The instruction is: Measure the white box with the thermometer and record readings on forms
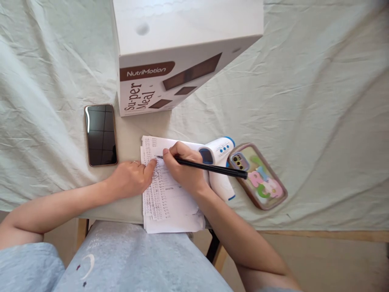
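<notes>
The person's right hand (187, 167) holds a slim black pen (209, 166), its shaft pinched between thumb and index finger, with the other fingers folded beneath and partly hidden. The pen slants across the view: its tip is at a stack of paper sheets (182, 205), while its thick rear end reaches out to the right over the thermometer. The left hand (131, 177) lies at the left edge of the same stack, its index finger stretched onto the top sheet just beside the pen tip. Its remaining fingers are loosely bent, one of them wearing a ring (135, 162); how its thumb is placed cannot be told.

The stack sits at the near edge of the cloth-covered table (304, 134), in front of the person's lap. Dense rows of small handwriting — too fine to read — run along the left part of the top sheet.

Just right of the stack lies a white-and-blue infrared thermometer (223, 148), and beside that a phone in a decorated case (267, 182), camera side up. A second smartphone (101, 136) lies screen up beyond the left hand. Farther back stands a white NutriMotion Su-per Meal box (188, 32), brown pictures printed on its front.
</notes>
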